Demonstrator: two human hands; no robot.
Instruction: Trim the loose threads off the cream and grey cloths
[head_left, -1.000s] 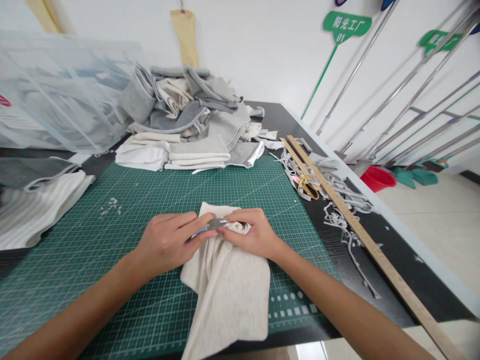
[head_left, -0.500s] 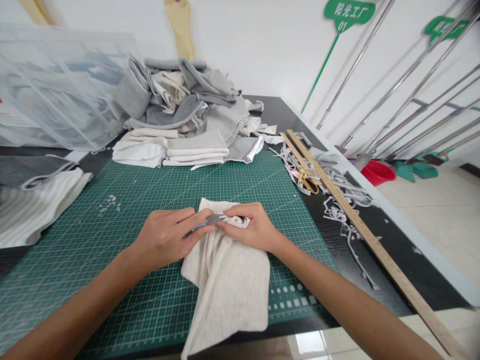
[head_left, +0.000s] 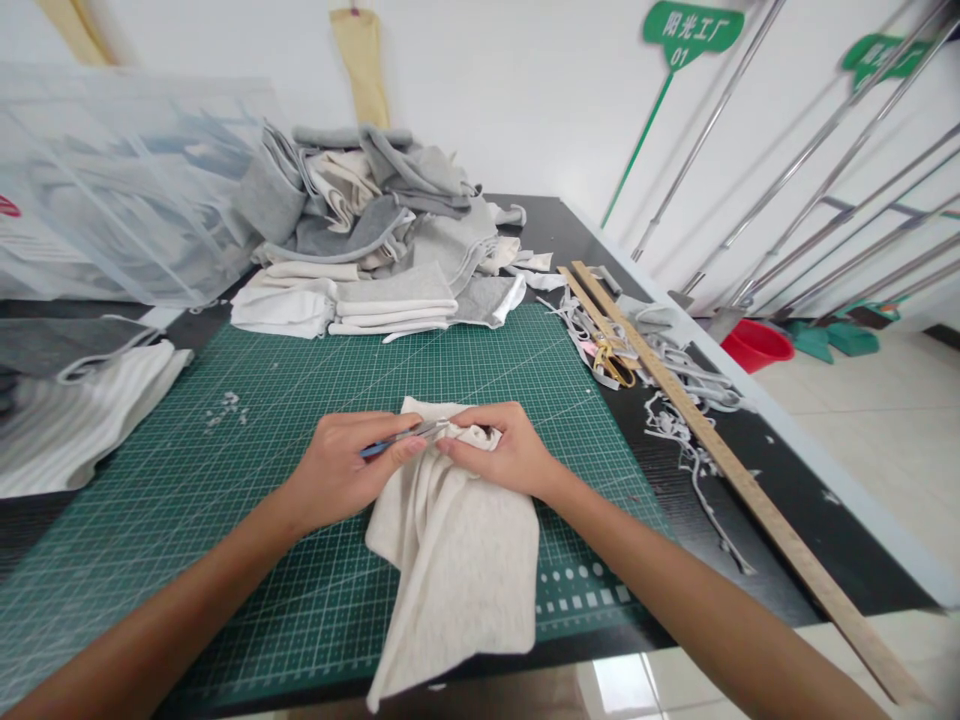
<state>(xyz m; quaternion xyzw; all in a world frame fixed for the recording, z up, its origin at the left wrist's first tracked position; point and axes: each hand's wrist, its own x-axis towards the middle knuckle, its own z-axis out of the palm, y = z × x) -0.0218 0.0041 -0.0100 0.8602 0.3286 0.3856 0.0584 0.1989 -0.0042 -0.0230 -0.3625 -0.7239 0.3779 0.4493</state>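
Note:
A cream fabric piece (head_left: pixel 457 560) lies on the green cutting mat (head_left: pixel 225 520), its lower end hanging over the table's front edge. My left hand (head_left: pixel 345 470) grips a small metal tool with a blue handle (head_left: pixel 401 438), its tip at the fabric's bunched top edge. My right hand (head_left: pixel 499 450) pinches that bunched edge of the fabric, right beside the tool's tip. Both hands meet at the middle of the mat.
A pile of grey and cream fabric (head_left: pixel 375 230) sits at the back. Clear plastic bins (head_left: pixel 112 190) stand at the back left, folded cloth (head_left: pixel 75 410) at the left. A long wooden ruler (head_left: pixel 720 450), yellow-handled scissors (head_left: pixel 615 365) and fabric trimmings (head_left: pixel 682 420) lie to the right.
My left hand has shifted slightly, showing more of the tool's blue handle. My right hand keeps its pinch on the fabric edge. The view has drifted a little.

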